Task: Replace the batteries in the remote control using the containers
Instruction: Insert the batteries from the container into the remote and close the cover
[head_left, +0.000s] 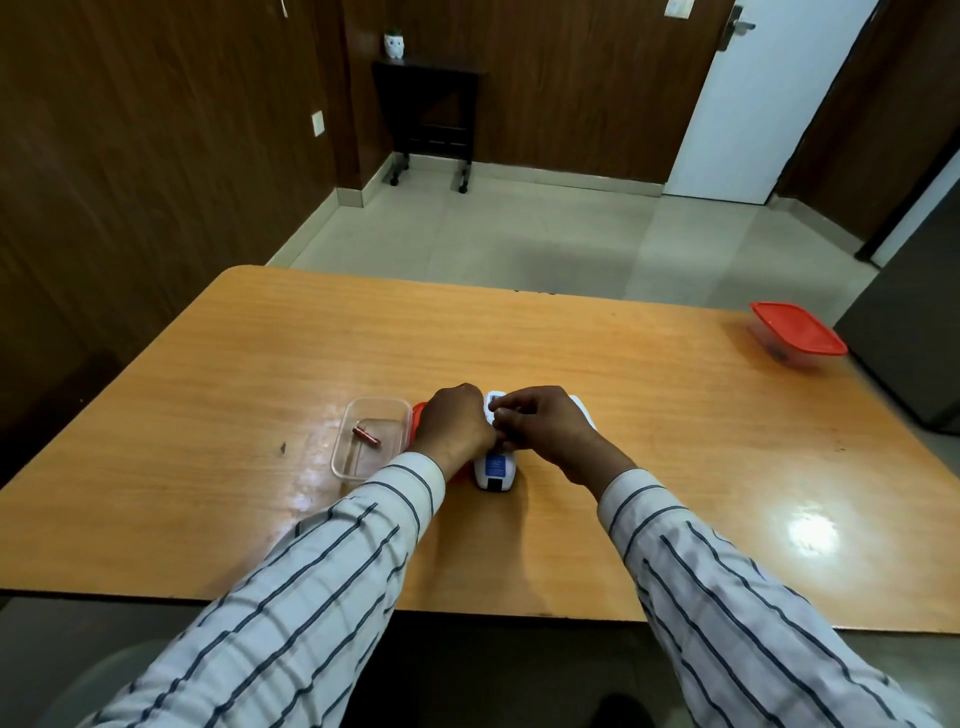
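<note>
1. Table (571, 364) — wooden; all items are carried on it.
2. Closed tub (797, 335) — red-lidded, set at the far right corner.
3. Open tub (349, 457) — clear, left of the hands; one battery (367, 435) is held inside.
4. Remote (496, 470) — white, lying at centre beneath both hands.
5. Left hand (454, 423) is curled on the remote; right hand (545, 423) is pinched at its upper part — what is pinched cannot be told.

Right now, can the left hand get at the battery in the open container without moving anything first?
Probably yes. The battery lies in the open container, which has no lid on, just left of the left hand. Nothing stands between them, but that hand is busy at the remote control.
</note>
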